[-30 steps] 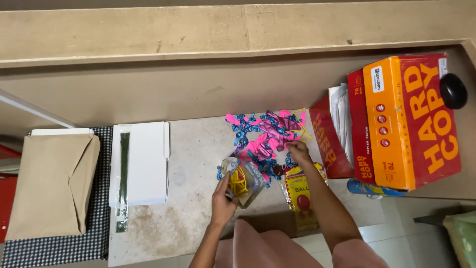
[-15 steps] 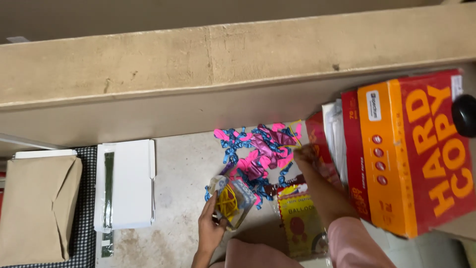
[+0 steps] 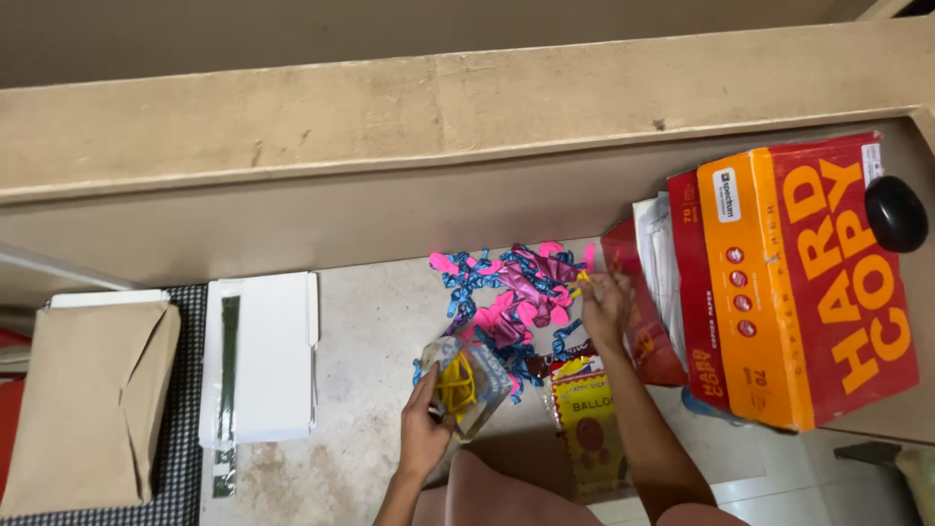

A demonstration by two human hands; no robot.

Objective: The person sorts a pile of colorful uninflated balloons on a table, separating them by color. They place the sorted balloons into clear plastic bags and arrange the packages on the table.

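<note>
Left hand [image 3: 426, 429]: grip closed round a clear bag [image 3: 467, 382] w/ yellow balloons inside, held just above the floor [image 3: 360, 331]. Right hand [image 3: 606, 304]: fingers pinched together on a yellow balloon [image 3: 582, 280] at the edge of the pink & blue balloon pile [image 3: 516, 292], beside the red-orange box [image 3: 808, 282].

Dim, warm, even indoor lighting; soft shadows under the far ledge; slight motion blur; no glare
</note>
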